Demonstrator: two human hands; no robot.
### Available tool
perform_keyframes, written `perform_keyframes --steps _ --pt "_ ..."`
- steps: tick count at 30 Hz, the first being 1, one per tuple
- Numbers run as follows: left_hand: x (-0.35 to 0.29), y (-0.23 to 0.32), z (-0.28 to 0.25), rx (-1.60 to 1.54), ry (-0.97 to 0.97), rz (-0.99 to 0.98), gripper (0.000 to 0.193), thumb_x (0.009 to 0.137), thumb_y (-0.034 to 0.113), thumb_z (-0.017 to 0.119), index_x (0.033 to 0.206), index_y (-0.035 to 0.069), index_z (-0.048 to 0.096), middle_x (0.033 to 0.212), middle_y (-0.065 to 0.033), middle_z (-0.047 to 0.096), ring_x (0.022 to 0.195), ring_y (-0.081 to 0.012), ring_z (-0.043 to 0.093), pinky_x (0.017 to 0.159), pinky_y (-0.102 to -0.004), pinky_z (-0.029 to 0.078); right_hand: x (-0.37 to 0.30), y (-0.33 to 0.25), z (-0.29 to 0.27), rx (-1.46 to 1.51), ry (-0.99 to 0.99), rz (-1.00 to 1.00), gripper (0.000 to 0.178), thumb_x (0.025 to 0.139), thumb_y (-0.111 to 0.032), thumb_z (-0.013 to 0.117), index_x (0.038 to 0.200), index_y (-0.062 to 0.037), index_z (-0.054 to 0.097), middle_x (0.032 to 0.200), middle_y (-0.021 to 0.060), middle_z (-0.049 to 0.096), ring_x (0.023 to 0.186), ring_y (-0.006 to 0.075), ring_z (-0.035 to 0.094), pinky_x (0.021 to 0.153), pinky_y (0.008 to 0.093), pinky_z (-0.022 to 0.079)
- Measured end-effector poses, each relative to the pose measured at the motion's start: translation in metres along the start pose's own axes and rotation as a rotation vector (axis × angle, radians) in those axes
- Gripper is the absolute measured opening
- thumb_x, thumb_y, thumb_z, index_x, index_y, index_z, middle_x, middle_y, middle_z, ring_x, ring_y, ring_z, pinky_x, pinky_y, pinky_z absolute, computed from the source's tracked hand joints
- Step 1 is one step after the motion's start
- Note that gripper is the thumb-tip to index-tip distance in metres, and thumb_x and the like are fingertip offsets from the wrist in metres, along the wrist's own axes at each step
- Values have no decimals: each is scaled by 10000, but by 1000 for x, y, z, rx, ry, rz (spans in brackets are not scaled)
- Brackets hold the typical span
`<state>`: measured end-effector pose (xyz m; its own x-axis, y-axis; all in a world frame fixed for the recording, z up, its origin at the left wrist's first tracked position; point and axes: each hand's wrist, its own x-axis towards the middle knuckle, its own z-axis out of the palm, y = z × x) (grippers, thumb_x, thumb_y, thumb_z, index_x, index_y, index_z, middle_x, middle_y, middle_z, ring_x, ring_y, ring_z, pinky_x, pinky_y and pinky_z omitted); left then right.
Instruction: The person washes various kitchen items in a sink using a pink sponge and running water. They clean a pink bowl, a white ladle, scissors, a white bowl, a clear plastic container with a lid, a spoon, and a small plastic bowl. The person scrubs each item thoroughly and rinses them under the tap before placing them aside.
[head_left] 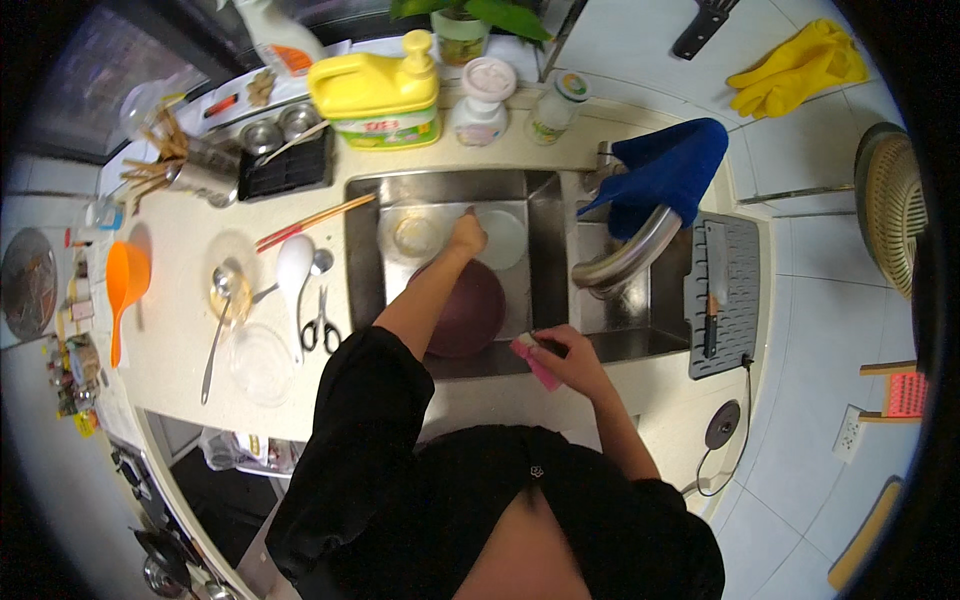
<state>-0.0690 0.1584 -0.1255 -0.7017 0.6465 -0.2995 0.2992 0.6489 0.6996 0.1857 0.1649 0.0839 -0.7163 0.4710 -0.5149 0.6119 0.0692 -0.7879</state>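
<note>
My left hand (466, 238) reaches down into the left basin of the steel sink (548, 270). Its fingers close at the left rim of a pale round dish (505, 240), though the exact grip is small and partly hidden. A clear, yellowish bowl (415, 235) lies left of that hand. Beneath my left forearm sits a dark red basin (468, 315), partly covered by the arm. At the sink's front edge, my right hand (575, 362) is shut on a pink sponge (543, 370) with a whitish part near the fingertips.
Scissors (321, 335), a white spoon (293, 270) and chopsticks (315, 222) lie left of the sink. A yellow jug (385, 100) stands behind it. The faucet (630, 255), draped with a blue cloth (670, 170), arches over the right basin. A knife (712, 310) rests on a grey mat (738, 290).
</note>
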Motion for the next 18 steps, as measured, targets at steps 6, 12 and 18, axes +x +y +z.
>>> perform_keyframes --steps 6,12,18 --pt "53 -50 55 154 -392 -138 460 690 65 576 1142 7 513 1012 -214 594 931 -328 587 801 -359 474 -14 17 -20 30 91 109 302 765 -207 666 990 -12 616 935 113 580 854 186 575 737 289 454" --pt "63 -135 82 -883 -436 -296 472 648 -55 449 1114 -37 527 971 -141 594 882 -263 578 752 -378 486 2 6 -19 50 -18 47 289 761 -166 668 998 -12 607 913 102 572 825 161 564 725 270 448" --pt "-16 7 -37 -612 -596 -185 700 629 -29 485 1284 1 239 1136 -189 441 998 -331 496 736 -420 482 3 3 -4 166 -7 -18 277 780 -146 655 1005 2 591 925 63 576 839 123 552 747 252 441"
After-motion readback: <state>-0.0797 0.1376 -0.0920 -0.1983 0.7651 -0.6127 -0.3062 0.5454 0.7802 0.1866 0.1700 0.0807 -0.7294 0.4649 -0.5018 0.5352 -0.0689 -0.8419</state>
